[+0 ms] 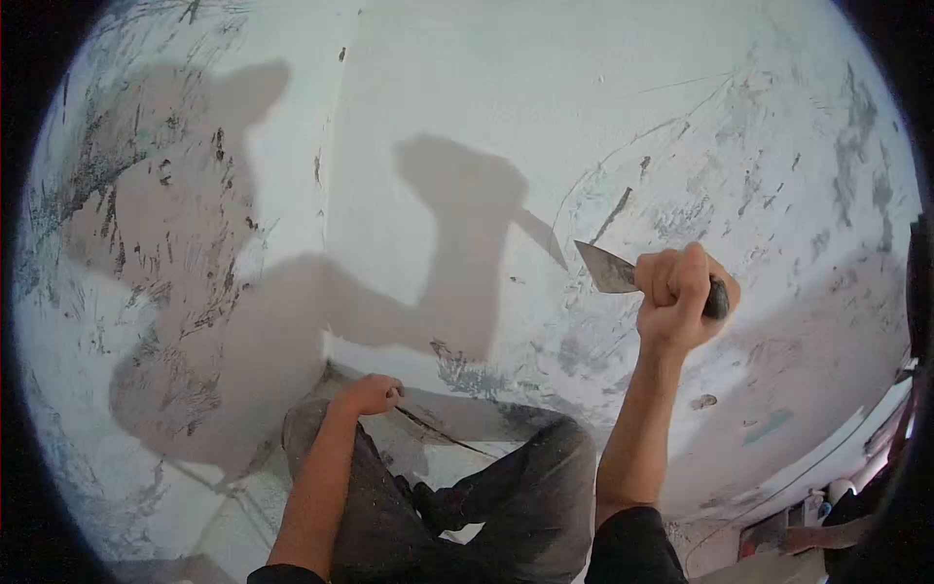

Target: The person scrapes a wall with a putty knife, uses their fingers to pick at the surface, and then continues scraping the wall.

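Note:
My right hand (686,292) is wrapped round the dark handle of a scraper (608,270), whose thin metal blade points up and left near the scuffed white wall (428,78). Whether the blade touches the wall I cannot tell. Lower down, my left hand (370,394) is closed above my knee, close to the corner at the wall's foot. What it holds, if anything, is hidden; a dark thin line runs from beside it toward the lower right.
My bent legs (525,487) in dark trousers fill the bottom middle. A wall corner runs down left of centre. Dark scuffs and my shadow mark the walls. At the lower right lie a tray-like box (769,535) and assorted items.

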`<state>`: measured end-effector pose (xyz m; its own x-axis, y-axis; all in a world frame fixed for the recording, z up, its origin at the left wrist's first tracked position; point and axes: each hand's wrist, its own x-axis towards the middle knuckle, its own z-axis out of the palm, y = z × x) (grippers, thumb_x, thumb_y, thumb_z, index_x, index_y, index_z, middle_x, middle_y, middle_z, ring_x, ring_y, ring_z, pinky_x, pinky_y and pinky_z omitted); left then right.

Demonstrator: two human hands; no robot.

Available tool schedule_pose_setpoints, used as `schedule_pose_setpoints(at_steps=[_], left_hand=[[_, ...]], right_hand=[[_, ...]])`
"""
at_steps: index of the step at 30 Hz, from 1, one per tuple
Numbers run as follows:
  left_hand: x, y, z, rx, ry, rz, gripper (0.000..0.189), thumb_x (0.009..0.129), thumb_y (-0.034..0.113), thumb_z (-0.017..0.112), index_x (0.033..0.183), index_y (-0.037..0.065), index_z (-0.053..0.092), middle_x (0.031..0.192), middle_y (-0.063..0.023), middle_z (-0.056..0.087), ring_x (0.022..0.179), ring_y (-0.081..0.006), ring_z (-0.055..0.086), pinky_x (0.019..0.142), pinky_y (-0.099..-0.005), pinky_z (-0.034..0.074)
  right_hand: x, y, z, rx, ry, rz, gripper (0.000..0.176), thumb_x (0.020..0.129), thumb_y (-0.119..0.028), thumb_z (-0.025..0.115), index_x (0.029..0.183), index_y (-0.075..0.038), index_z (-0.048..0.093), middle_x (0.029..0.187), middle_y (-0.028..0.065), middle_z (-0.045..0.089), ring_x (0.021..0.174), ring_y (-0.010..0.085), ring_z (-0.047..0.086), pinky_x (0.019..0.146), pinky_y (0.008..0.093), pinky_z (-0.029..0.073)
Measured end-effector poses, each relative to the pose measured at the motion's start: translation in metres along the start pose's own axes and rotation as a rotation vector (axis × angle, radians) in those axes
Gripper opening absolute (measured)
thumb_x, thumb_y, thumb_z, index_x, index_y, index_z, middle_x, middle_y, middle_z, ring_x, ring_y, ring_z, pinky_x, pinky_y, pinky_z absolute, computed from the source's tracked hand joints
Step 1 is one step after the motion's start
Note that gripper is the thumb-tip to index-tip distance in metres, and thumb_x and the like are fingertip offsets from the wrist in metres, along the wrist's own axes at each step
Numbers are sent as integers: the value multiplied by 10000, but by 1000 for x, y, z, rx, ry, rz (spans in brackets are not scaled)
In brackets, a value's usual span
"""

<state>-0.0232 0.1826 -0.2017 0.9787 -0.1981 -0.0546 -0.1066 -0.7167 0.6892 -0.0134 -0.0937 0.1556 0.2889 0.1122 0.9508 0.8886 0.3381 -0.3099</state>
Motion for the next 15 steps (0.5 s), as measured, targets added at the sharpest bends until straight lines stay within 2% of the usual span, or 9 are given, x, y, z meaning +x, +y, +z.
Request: schedule_pose_setpoints(at_steps=[4,7,9,11,12,15], left_hand=[[2,1,3,-18,-7,20,278,806,111,535,1058,95,653,930,-143,679,845,-275,652,768,-397,512],[1,1,1,59,-10,53,269,809,127,543,1053,99,653,927,-139,679,844,-283,651,776,-397,510],[1,1,-1,24,-20,17,265,812,140,545,1051,103,654,935,-138,680,852,-287,651,783,-400,509],[0,5,0,-3,-45,-9,262,814,153,548,1048,107,655,942,-138,682,861,-291,651,791,-403,509],[1,6,-1,20,-31,-9,261,816,164,550,1049,110,655,957,-139,681,871,-294,649,799,-405,509],[-2,2,1,47,-12,-6,266,816,166,546,1053,113,656,976,-141,681,885,-296,648,812,-409,508]], right_hand=[[-4,21,7,-164,53,122,455,931,-83,493,519,-49,300,478,-18,321,435,58,249,395,261,197],[4,5,0,-62,-7,1,444,924,-83,500,520,-58,316,478,-18,339,445,59,270,399,263,212],[2,7,4,-97,5,2,428,911,-86,517,521,-43,347,480,-22,355,454,62,299,409,268,230],[-6,29,3,-340,5,83,413,903,-98,532,520,-24,396,478,-23,379,454,61,319,414,263,236],[-6,33,-6,-360,-74,108,397,895,-109,543,527,-16,427,482,-21,394,461,58,332,424,255,246],[3,20,-1,-322,-55,49,408,899,-116,542,519,-29,422,486,-29,390,468,55,322,426,249,241]])
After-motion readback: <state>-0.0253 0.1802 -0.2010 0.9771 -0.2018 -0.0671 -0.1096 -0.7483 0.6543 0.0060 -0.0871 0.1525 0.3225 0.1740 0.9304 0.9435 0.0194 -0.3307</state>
